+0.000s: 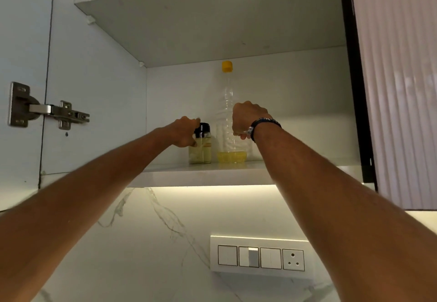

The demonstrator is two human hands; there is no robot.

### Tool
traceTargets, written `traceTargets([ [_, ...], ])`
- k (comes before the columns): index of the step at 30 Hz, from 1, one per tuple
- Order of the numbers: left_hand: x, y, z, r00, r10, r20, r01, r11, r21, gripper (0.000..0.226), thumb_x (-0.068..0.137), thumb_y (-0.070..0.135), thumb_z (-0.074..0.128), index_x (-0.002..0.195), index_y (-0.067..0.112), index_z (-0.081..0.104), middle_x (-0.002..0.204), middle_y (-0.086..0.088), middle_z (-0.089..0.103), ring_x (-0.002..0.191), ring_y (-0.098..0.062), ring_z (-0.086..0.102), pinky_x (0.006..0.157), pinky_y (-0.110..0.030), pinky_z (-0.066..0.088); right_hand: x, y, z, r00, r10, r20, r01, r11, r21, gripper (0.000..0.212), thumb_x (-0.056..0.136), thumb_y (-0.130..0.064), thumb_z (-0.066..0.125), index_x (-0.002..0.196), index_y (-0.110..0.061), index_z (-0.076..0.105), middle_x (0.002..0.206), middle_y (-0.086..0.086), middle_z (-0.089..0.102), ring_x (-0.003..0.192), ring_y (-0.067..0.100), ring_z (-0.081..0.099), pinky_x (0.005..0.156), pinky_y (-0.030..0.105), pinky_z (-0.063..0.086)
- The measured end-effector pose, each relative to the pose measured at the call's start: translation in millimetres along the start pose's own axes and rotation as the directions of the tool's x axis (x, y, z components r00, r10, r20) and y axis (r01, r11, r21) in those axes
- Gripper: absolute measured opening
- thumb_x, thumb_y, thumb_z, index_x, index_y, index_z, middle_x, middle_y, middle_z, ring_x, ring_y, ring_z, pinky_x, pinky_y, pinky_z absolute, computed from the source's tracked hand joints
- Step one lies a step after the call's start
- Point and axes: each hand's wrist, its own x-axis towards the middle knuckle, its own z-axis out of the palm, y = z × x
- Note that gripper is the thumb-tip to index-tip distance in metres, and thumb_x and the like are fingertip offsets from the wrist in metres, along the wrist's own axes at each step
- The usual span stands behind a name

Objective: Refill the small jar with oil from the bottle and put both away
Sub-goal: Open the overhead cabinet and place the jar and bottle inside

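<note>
jar [200, 146] left of bottle [227, 112] | both on cabinet shelf [212, 168] | switch panel [260, 255] below

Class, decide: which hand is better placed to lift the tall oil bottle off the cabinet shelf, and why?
Right. The right hand is already wrapped round the oil bottle; the left hand is occupied gripping the small jar.

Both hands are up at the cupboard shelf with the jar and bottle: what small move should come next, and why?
Probably let go and draw both hands back. The jar, lid on and full of oil, and the capped bottle, nearly empty, both stand upright on the shelf. The left hand grips the jar and the right hand the bottle, so only release seems left.
</note>
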Motion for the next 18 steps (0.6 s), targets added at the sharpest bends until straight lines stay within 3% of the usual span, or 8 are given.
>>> traceTargets([
  [3, 2, -1, 3, 0.994, 0.028, 0.108, -0.032, 0.999, 0.033, 0.099, 0.091, 0.022, 0.064, 0.148, 0.0, -0.014, 0.16, -0.018, -0.003, 0.144, -0.033, 0.022, 0.114, -0.036, 0.028, 2, 1, 0, 1.0, 0.0, -0.004, 0.001, 1.0, 0.017, 0.029, 0.09, -0.01, 0.058, 0.119, -0.005, 0.057, 0.12, 0.013, 0.06, 0.109, 0.028, 0.06, 0.085, 0.035, 0.047],
  [6, 5, -4, 6, 0.98, 0.037, 0.194, -0.046, 0.998, 0.046, 0.105, 0.091, 0.026, 0.062, 0.145, 0.005, -0.025, 0.156, -0.014, -0.024, 0.145, -0.031, 0.018, 0.115, -0.036, 0.025, 4, 1, 1, 1.0, -0.002, 0.006, 0.002, 1.0, 0.027, 0.03, 0.09, -0.01, 0.058, 0.119, -0.005, 0.056, 0.121, 0.013, 0.06, 0.111, 0.028, 0.059, 0.088, 0.036, 0.047],
  [10, 7, -4, 9, 0.97, 0.029, 0.242, -0.052, 0.995, 0.087, 0.104, 0.092, 0.028, 0.061, 0.145, 0.007, -0.026, 0.155, -0.01, -0.028, 0.145, -0.03, 0.021, 0.114, -0.036, 0.027, 3, 3, 3, 1.0, -0.006, 0.01, 0.005, 1.0, 0.031, 0.028, 0.09, -0.01, 0.058, 0.117, -0.005, 0.058, 0.12, 0.013, 0.061, 0.11, 0.029, 0.06, 0.087, 0.036, 0.048],
  [18, 4, -5, 14, 0.972, 0.069, 0.227, -0.073, 0.997, 0.011, 0.103, 0.092, 0.028, 0.062, 0.147, 0.009, -0.023, 0.156, -0.007, -0.026, 0.146, -0.028, 0.017, 0.115, -0.034, 0.024, 3, 5, 7, 1.0, -0.015, 0.012, 0.015, 1.0, 0.019, 0.027, 0.089, -0.009, 0.06, 0.116, -0.005, 0.059, 0.117, 0.013, 0.062, 0.108, 0.029, 0.061, 0.088, 0.037, 0.049],
])
